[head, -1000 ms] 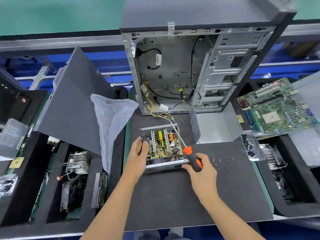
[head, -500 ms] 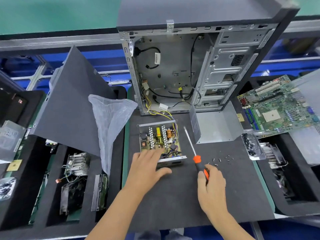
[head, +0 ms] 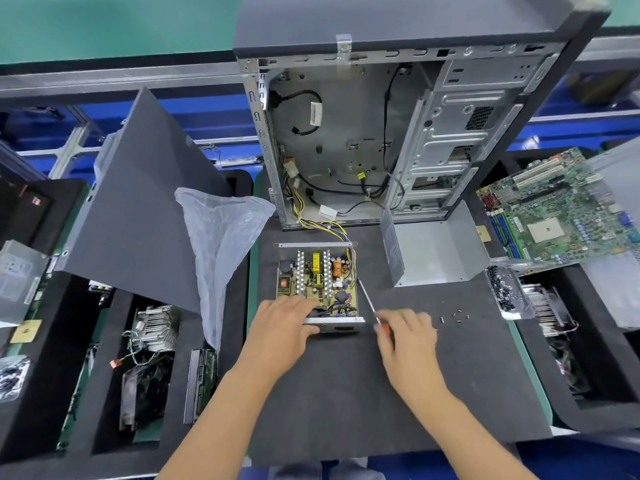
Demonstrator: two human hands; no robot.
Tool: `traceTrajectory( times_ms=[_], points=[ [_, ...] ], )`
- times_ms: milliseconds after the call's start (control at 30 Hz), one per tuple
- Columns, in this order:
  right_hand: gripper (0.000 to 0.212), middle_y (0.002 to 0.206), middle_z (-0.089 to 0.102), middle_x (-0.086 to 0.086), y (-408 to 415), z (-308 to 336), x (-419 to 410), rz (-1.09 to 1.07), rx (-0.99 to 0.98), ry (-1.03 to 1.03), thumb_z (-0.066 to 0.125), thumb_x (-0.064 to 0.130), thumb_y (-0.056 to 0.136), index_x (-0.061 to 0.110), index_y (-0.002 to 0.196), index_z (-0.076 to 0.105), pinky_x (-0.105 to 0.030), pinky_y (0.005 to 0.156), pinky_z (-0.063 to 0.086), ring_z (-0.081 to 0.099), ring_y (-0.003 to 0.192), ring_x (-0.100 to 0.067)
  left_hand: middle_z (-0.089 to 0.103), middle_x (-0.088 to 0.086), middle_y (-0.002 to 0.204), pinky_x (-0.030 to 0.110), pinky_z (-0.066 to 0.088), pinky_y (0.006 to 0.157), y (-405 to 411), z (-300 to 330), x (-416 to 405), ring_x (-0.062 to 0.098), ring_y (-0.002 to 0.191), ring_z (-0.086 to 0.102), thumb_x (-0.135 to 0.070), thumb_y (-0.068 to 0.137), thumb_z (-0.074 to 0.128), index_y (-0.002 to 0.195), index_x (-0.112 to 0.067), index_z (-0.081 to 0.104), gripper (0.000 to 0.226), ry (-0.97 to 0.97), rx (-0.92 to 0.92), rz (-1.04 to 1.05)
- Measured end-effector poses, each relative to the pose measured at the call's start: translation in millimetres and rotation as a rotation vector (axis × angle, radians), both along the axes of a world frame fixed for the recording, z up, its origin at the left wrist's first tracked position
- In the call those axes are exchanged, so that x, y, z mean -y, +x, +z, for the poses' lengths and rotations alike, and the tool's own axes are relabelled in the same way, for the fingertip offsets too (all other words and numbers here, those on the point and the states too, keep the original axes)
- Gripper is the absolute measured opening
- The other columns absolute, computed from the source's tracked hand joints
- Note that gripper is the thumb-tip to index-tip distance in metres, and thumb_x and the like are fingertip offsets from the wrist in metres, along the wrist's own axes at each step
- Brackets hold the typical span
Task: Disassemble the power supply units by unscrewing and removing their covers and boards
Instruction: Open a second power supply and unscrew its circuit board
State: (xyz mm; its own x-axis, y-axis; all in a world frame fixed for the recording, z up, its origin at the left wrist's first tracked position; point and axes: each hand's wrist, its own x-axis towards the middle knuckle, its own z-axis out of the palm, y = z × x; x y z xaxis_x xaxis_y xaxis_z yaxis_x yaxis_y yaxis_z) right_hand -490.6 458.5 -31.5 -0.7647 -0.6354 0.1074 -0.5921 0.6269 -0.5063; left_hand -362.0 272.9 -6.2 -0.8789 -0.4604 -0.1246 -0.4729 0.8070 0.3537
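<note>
- The left hand (head: 282,336) lies with fingers spread flat over the near left corner of the open silver metal power supply unit (head: 320,285), pressing on its rim and the edge of the board; it grips nothing.
- The right hand (head: 407,341) rests over the orange handle of the slim steel-shafted screwdriver (head: 369,301), which lies on the mat just right of the unit. Blur hides whether the fingers close round the handle or only cover it.
- The unit sits mid-mat in front of the person, its yellow-green circuit board (head: 317,280) with heatsinks and copper coils exposed and seated in the tray.
- Its bundle of yellow and purple wires (head: 325,225) runs back into the upright grey computer case (head: 381,133).
- The bent grey sheet-metal cover (head: 436,247) stands apart to the right, so the cover step looks done.
- A scatter of small dark screws (head: 457,315) lies on the black foam mat (head: 346,393) beyond the right hand.
- The step in hand seems to be freeing the board. The next move likely calls for steadying the tray and lifting the board, minding the wires.
</note>
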Motion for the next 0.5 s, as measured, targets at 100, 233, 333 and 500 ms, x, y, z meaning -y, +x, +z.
traceTrajectory(
  times_ms=[100,233,333,500],
  points=[
    [0.02,0.102,0.071,0.0,-29.9,10.3,29.7,0.149,0.25,-0.019,0.063,0.007,0.094,0.014,0.11,0.072,-0.025,0.086,0.039,0.052,0.095,-0.021,0.06,-0.013,0.123,0.03,0.033,0.096,0.2,1.4,-1.7,0.015,0.113,0.051,-0.037,0.098,0.06,0.137,-0.029,0.053,0.041,0.035,0.007,0.015],
    [0.02,0.104,0.071,0.001,-44.3,3.4,45.6,0.354,0.293,0.131,0.063,0.009,0.093,0.015,0.109,0.074,-0.026,0.088,0.04,0.054,0.101,-0.021,0.06,-0.012,0.122,0.03,0.033,0.096,0.5,0.8,-1.9,0.015,0.112,0.05,-0.037,0.098,0.061,0.136,-0.03,0.053,0.039,0.044,0.006,0.021],
    [0.015,0.092,0.068,0.002,-46.1,0.1,44.5,0.366,0.276,0.108,0.065,0.01,0.092,0.015,0.101,0.076,-0.025,0.08,0.041,0.057,0.093,-0.02,0.06,-0.013,0.12,0.029,0.031,0.097,0.1,-0.3,-1.3,0.014,0.113,0.049,-0.037,0.099,0.059,0.136,-0.031,0.053,0.038,0.052,0.01,0.027],
    [0.011,0.092,0.059,-0.004,-43.3,-3.0,47.0,0.416,0.14,0.089,0.062,0.0,0.088,0.009,0.09,0.069,-0.031,0.073,0.047,0.059,0.083,-0.023,0.06,-0.012,0.119,0.029,0.031,0.097,0.5,0.1,-1.4,0.014,0.113,0.049,-0.037,0.099,0.058,0.135,-0.03,0.054,0.037,0.062,0.008,0.03]
  ],
)
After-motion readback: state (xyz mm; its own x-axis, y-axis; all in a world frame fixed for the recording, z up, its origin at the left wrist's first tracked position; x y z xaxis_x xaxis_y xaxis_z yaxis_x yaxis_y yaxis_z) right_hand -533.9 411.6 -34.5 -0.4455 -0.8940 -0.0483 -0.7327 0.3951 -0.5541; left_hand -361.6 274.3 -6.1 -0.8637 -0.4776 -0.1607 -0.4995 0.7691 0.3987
